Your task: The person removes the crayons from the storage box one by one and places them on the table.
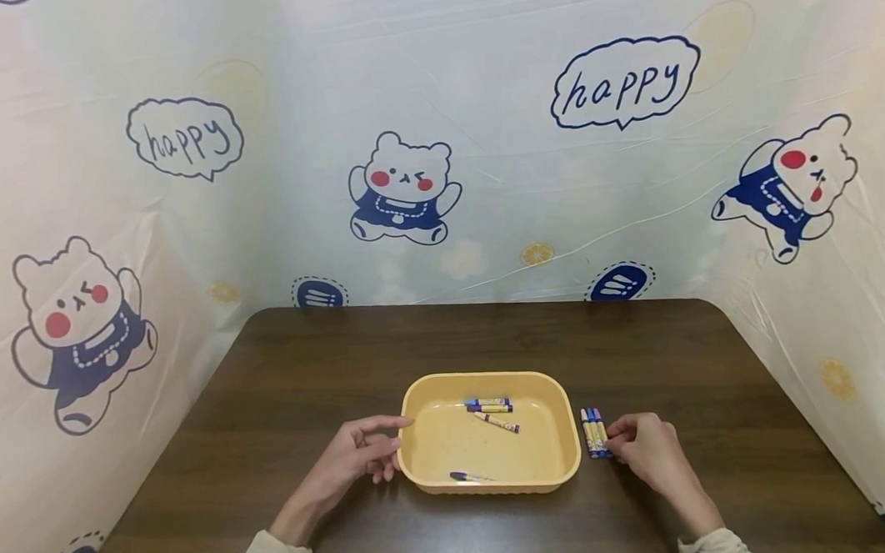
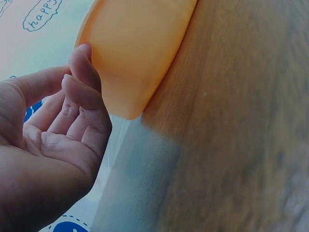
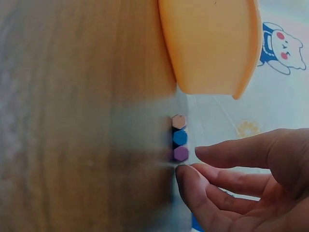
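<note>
A yellow plastic tray (image 1: 490,476) stands on the table with several crayons in it. A purple crayon (image 1: 470,476) lies by its front wall; a cream-tipped crayon (image 1: 498,423) is among those toward the back. My left hand (image 1: 352,455) touches the tray's left rim with its fingertips, the other fingers loosely bent. Right of the tray, three crayons (image 1: 593,432) lie side by side. Their ends look peach, blue and purple (image 3: 180,153) in the right wrist view. My right hand (image 1: 650,449) is beside the purple one, thumb and finger slightly apart with nothing between them.
The dark wooden table (image 1: 490,332) has rounded far corners. Pale cloth (image 1: 501,248) printed with bears and lettering surrounds it at the back and both sides.
</note>
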Demonstrator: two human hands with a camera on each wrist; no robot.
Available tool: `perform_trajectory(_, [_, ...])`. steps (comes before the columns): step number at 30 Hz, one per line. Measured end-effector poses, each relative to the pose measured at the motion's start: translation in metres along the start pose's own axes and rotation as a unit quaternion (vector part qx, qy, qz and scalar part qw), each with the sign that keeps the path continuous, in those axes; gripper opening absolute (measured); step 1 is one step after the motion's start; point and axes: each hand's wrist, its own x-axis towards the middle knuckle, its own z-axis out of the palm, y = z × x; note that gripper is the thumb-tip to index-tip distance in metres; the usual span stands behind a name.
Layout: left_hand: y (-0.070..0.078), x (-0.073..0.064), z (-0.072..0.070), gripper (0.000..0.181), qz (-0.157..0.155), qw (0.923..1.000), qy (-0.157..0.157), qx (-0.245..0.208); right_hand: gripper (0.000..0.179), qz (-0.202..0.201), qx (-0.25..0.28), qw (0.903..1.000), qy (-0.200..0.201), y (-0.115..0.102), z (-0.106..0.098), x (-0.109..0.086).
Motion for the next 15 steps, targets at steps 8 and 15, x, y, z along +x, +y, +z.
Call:
perform_trajectory(8, [0.001,0.000,0.000,0.043,-0.001,1.0000,0.006,0.006,0.008,-0.036,-0.025,0.9985,0.035,-0.015,-0.008,-0.004])
perform_trajectory(15, [0.001,0.000,0.001,0.042,-0.005,1.0000,0.007,0.006,0.011,-0.069,0.005,0.9956,0.063,-0.034,-0.012,-0.009])
